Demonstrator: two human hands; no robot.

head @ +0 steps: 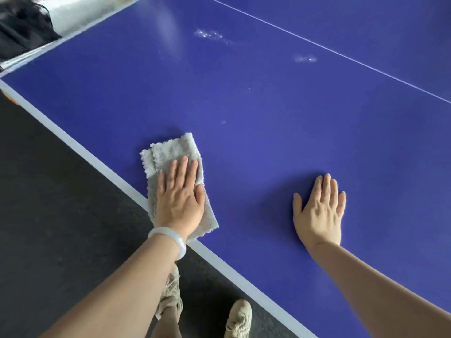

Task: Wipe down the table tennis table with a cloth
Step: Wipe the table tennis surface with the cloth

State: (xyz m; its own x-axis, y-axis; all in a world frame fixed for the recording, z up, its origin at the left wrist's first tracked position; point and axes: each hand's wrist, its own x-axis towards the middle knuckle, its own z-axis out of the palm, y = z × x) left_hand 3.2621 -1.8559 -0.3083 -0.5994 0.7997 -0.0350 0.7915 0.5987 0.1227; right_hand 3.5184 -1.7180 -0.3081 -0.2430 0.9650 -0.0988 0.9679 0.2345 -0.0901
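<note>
My L hand [179, 198] lies flat on the cloth [170, 152], fingers straight & close together, palm pressing down. It's a loose, flat press, no fingers curled round the fabric. The cloth is a pale grey nubbly rag, folded over. It sits on the blue table tennis table [268, 106] right at the near side, and its lower part overlaps the white edge stripe [73, 142] by my wrist. A white bangle [168, 240] is on my L wrist, just behind the hand.

My R hand [319, 211] is spread flat on bare blue to the right, well apart from the cloth, fingers straight, thumb out, gripping nothing.

Farther out, a tiny white speck [223, 122] lies on the tabletop beyond the cloth. Past that are two whitish smears, one [210, 35] near the top centre & one [305, 59] to its right, close to the thin white centre line [341, 54] running diagonally across the top. There's a pale streak of glare left of the first smear.

Below the table edge is dark floor [48, 215], w/ my two beige shoes, L [170, 291] partly behind my forearm & R [240, 318] beside it. At the top L corner, off the table, there's smth dark & blurred [22, 28]; can't tell what it is.
</note>
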